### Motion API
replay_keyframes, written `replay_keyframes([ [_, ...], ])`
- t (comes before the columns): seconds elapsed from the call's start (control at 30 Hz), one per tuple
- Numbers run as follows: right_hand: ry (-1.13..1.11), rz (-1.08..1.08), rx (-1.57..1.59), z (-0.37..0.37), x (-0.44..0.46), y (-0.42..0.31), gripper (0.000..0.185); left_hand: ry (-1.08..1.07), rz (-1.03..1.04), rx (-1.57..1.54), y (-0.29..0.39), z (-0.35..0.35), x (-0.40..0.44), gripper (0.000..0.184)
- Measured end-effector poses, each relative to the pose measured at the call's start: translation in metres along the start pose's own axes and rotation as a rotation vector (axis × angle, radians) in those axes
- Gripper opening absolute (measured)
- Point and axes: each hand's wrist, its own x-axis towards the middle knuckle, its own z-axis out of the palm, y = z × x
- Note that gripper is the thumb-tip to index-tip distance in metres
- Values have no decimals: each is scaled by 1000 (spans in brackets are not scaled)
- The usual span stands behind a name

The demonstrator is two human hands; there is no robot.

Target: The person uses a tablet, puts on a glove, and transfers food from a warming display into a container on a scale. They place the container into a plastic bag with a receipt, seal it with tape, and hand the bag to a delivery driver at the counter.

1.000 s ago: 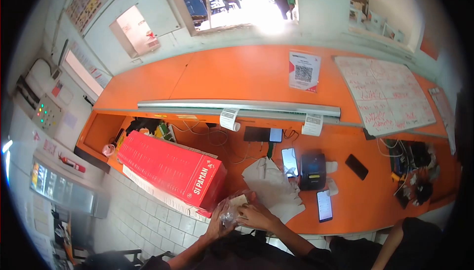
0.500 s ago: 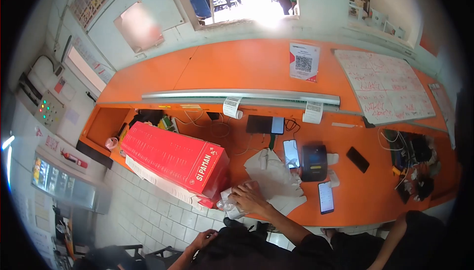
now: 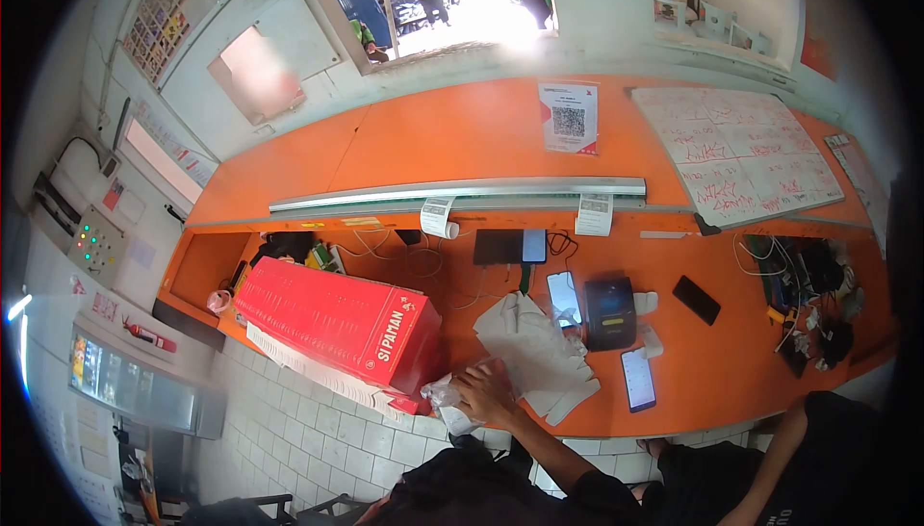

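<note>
My right hand reaches over the counter's front edge, its fingers bent down on a crumpled clear plastic bag. The bag's contents are too blurred to make out. Just left of it a large red box printed "SI PAMAN" lies on its side. White paper sheets are spread to the right of the hand, a small roll of paper on top. My left hand is hidden; only a sliver of skin shows beside the black shirt at the bottom.
Behind the papers are a lit phone and a black printer. Further right lie another lit phone, a dark phone and tangled cables. Another person's arm is at the lower right.
The view has shifted slightly. My left hand, visible low in the picture before, has dropped out of sight. My right hand stays on the plastic bag.
</note>
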Motion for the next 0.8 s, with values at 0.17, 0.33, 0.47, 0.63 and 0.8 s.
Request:
replay_keyframes([
  [0.17,-54,49,-23,-6,1,0,42,50,-25,-87,2,0,20,37],
  [0.33,69,-45,-54,16,-4,13,30,106,-26,-223,30,24,48,38],
  [0.47,-169,-16,-30,10,4,13,43,167,-50,-367,31,58,61,38],
  [0.63,-221,66,31,-13,14,6,48,234,-94,-556,21,101,76,38],
  [0.8,-176,89,10,-1,8,12,35,235,-189,-685,-25,141,58,39],
])
